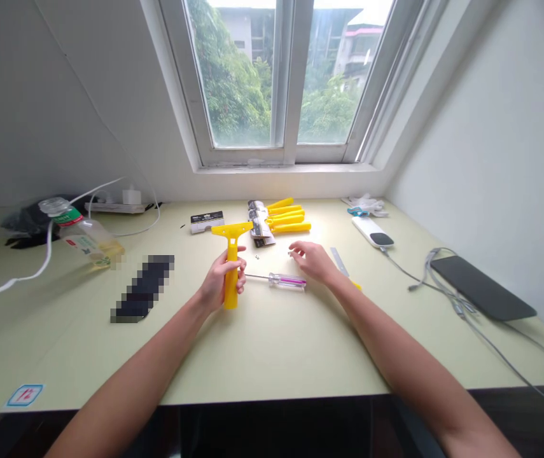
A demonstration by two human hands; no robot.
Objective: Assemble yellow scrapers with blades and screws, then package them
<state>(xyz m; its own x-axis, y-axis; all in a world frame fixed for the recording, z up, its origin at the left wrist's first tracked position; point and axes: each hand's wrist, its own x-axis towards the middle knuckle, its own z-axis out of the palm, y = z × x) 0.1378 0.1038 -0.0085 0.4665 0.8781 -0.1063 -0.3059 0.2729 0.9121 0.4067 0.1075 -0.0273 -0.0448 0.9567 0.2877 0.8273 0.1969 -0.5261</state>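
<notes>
Okay, your hands are apart. Your left hand [221, 283] is shut around the yellow plastic scraper [231, 294], held upright w/ its wide head at 12 o'clock. Good grip: your fingers wrap the handle, so it stays steady. Your right hand [312, 262] hangs low over the desk [272, 346], fingers curled; can't tell if it holds s.th. A tiny metal bit [256, 257] lies at its 9 o'clock. The screwdriver [287, 281] w/ a clear, pink-striped handle lies at its 7 o'clock. More yellow scrapers [288, 216] sit in a pile at 12 o'clock. At 10 o'clock, the plastic bottle [85, 235] lies on its side w/ some yellow liquid in it. The small box [207, 221] near the pile hides what's inside.
</notes>
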